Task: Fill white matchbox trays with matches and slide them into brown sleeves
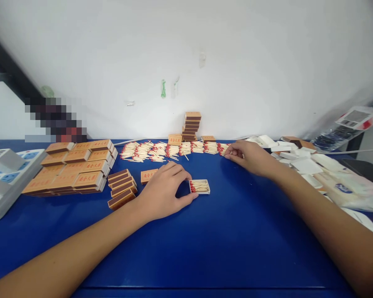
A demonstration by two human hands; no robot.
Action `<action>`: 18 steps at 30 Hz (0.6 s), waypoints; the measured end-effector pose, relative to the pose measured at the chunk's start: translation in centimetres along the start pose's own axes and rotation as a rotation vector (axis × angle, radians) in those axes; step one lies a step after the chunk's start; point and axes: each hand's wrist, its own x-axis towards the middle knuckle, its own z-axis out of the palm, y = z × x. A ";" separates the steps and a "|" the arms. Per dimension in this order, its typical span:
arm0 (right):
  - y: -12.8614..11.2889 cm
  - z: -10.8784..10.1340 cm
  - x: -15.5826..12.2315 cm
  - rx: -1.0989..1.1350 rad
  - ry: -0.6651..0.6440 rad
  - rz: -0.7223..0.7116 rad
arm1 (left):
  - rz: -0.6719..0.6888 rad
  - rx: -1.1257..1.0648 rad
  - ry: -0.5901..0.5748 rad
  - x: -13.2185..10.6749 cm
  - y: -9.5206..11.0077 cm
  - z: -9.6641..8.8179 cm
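Left hand: half curled, palm down, with thumb and fingertips closed lightly on the left end of the tray.
Right hand: behind the tray and to its right, fingers bent down onto the right end of the row of matches; we could not tell whether any match was pinched between them.
Tray: a small white card drawer, open on top and partly filled with pale sticks lying side by side, red heads toward its left end. It sat flat on the blue table.
Row of matches: a long loose band behind the tray, pale wood with red heads, in rough bundles.
Closed boxes: orange-brown with darker sides. A single box lay left of the tray, a short row on edge stood further left, and a wide block further left again. A stack rose behind the tray.
Empty drawers: a white heap right of the tray, past the right hand.
Writing: red characters on the box labels, too small for us to read.
Hidden or unclear: the left hand covered the tray's left edge. A pixelated patch sat far left of the tray. A grey power strip was cut off at the left edge.
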 end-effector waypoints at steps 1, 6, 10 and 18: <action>0.0 0.0 0.0 0.000 0.005 -0.002 | 0.002 -0.003 0.004 0.0 0.0 0.0; -0.2 0.2 0.0 0.003 -0.023 0.021 | -0.015 -0.015 0.005 -0.1 -0.1 0.0; -0.9 0.1 -0.1 -0.001 -0.046 0.004 | -0.030 0.003 0.003 -0.1 -0.3 0.0; -4.7 0.0 -1.0 0.049 -0.023 -0.092 | -0.051 0.069 0.057 0.0 -0.3 0.0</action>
